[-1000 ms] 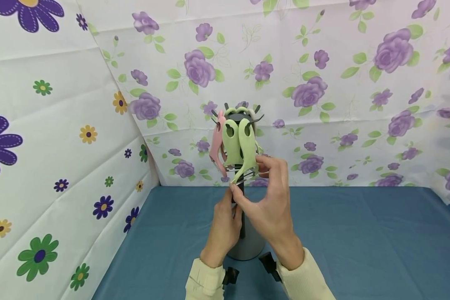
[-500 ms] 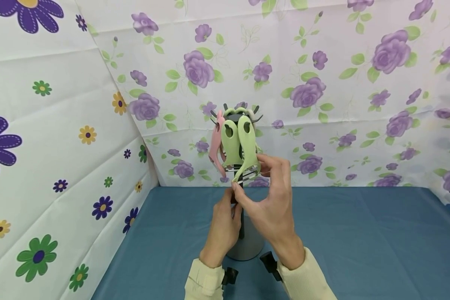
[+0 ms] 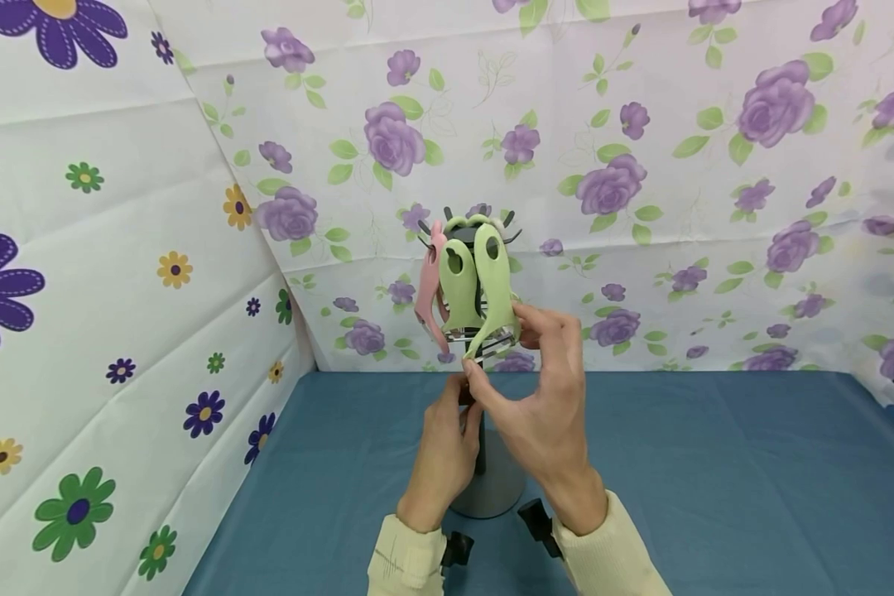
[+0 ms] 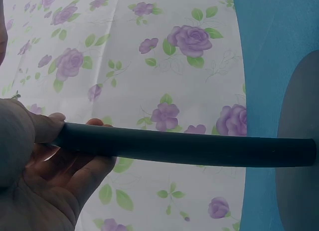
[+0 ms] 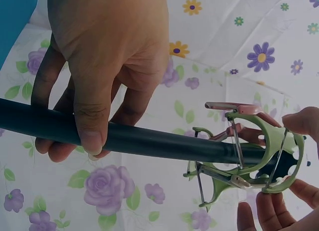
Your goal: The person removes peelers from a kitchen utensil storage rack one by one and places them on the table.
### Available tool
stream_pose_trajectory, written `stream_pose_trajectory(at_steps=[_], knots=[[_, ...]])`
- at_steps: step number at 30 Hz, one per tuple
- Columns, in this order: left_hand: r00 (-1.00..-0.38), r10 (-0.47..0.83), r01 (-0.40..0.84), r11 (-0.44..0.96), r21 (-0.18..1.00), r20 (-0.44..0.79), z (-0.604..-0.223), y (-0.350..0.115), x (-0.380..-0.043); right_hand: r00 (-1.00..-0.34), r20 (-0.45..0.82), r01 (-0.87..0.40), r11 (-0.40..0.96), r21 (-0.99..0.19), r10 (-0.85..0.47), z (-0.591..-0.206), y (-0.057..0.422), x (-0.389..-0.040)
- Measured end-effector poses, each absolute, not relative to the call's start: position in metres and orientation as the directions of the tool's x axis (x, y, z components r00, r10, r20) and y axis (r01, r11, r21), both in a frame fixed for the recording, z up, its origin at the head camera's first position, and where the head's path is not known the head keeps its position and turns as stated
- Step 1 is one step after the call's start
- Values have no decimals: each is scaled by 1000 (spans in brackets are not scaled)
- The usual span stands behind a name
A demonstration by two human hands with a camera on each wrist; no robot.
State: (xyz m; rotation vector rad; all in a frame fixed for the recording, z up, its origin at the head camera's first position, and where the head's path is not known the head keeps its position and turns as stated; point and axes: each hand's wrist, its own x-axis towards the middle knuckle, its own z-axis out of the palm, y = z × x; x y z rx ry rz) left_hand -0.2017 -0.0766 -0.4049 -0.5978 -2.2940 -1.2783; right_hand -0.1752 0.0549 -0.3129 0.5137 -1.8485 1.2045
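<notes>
Over the table (image 3: 715,472), our left hand (image 3: 441,447) clamps its fingers round a black pole (image 4: 199,148); our right hand (image 3: 542,406) pinches a green peeler (image 3: 498,281) by its bladed end near the pole's top, beside a second peeler (image 3: 459,291) and a pink peeler (image 3: 428,285), before flowered cloth (image 3: 715,199).

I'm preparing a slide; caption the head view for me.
The left hand grips a dark pole while the right hand holds a green peeler near a pink peeler.

The head view is bright (wrist views dimmer).
</notes>
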Motion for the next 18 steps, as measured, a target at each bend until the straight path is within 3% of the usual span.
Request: stream_pose_trajectory(at_steps=[18], knots=[[-857, 132, 496, 469, 730, 498, -403, -74, -200, -505, 856, -746, 442, -499, 113, -309, 63, -172]])
